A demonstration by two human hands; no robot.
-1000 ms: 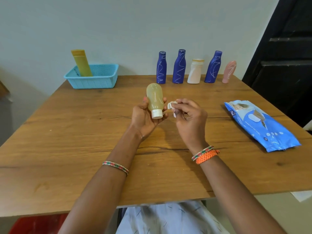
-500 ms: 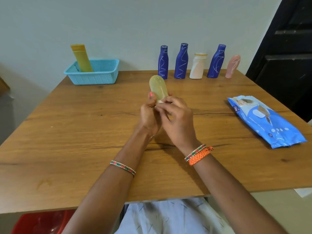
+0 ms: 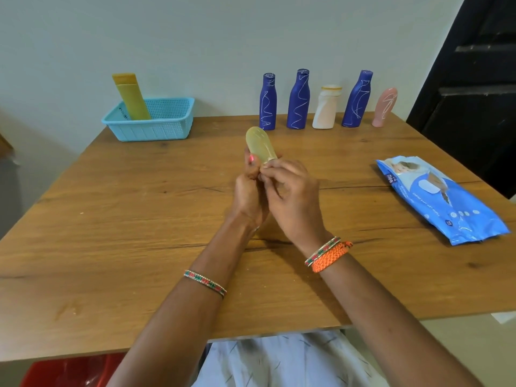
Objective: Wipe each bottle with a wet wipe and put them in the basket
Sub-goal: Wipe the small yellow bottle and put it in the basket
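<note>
Currently, both hands meet above the middle of the desk point(image 3: 111, 219). The left hand point(image 3: 247, 191) grips the lower end of a small yellowish bottle point(image 3: 259, 143), fingers curled round it, with the rounded base pointing up and away. The right hand point(image 3: 290, 194) has its fingers curled against the bottle's lower end; they presumably pinch a wipe there, but none shows. The bottle looks light, smooth and probably slick when wet — hold it firmly round the body, near the cap end, while rubbing.

Farther right lies the blue wipe pack point(image 3: 441, 199). At the far edge stand five bottles: three dark blue, one white point(image 3: 325, 107), one pink point(image 3: 385, 107). At far left sits the basket point(image 3: 156, 129), which already holds a tall yellow bottle point(image 3: 131, 96).
</note>
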